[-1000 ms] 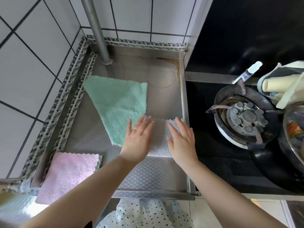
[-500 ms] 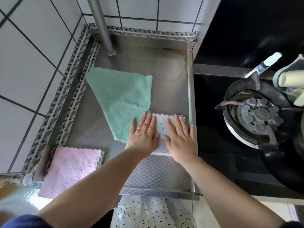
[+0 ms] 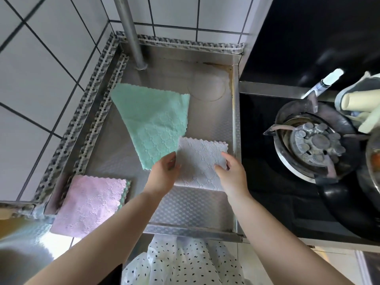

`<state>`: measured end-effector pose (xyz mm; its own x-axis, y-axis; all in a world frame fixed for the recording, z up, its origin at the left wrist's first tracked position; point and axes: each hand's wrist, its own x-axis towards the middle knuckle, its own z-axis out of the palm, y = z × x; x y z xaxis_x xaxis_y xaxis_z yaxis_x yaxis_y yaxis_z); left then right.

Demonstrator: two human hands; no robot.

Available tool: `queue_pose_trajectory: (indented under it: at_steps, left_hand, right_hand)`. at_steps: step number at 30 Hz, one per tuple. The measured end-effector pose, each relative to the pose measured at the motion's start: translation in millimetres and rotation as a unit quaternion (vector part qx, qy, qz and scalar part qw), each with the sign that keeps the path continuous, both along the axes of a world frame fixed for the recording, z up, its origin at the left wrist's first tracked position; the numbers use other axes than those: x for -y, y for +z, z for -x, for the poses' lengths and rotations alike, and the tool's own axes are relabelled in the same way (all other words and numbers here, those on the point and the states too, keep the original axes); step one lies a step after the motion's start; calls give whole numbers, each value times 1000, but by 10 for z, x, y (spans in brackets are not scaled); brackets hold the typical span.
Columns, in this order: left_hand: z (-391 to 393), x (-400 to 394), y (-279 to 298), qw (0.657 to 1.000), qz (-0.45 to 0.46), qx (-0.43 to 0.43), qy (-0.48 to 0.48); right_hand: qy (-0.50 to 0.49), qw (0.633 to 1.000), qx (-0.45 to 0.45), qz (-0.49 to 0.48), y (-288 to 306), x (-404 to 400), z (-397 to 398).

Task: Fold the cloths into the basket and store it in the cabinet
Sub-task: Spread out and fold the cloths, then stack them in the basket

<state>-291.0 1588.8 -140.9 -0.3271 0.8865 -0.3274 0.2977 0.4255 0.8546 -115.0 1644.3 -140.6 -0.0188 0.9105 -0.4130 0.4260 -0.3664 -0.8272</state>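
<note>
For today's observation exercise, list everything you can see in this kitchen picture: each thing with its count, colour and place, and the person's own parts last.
white cloth: one, white, folded, on the steel counter, right of the green cloth
green cloth: one, green, spread flat, counter middle
pink cloth: one, pink, folded, front left corner, on a green one
steel counter: one, silver
pipe: one, grey, back of the counter
gas burner: one, grey, on the black stove at right
left hand: grips the white cloth's left edge
right hand: grips its right edge

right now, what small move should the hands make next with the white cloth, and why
Probably lift the white cloth and carry it left onto the pink cloth. It already looks folded, the left hand and right hand grip its two sides, and the pink one lies folded atop another.
</note>
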Motion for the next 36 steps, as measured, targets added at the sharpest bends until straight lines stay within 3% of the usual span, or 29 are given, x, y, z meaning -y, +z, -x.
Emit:
queue_pose_trajectory:
  at_steps: [3, 7, 12, 18, 23, 30, 36]
  left_hand:
    - [35, -92, 79, 997, 47, 62, 31]
    - [62, -118, 141, 982, 100, 147, 60]
    - [85, 58, 187, 958, 103, 250, 100]
    - [338, 643, 248, 915, 45, 328, 232]
    - [541, 1235, 282, 868, 13, 355, 348]
    - [807, 2012, 320, 838, -11, 351, 417]
    - [972, 2267, 261, 826, 5, 354, 439]
  right_hand:
    - [-64, 994, -72, 46, 73, -39, -3]
    - [-77, 979, -147, 119, 178, -42, -3]
    - [-63, 967, -218, 113, 327, 40, 35]
    - [74, 980, -129, 131, 391, 138, 269]
    - [204, 972, -97, 62, 419, 340, 739]
    - [371, 926, -64, 8, 462, 596, 1626]
    - [425, 904, -26, -28, 339, 689, 2087]
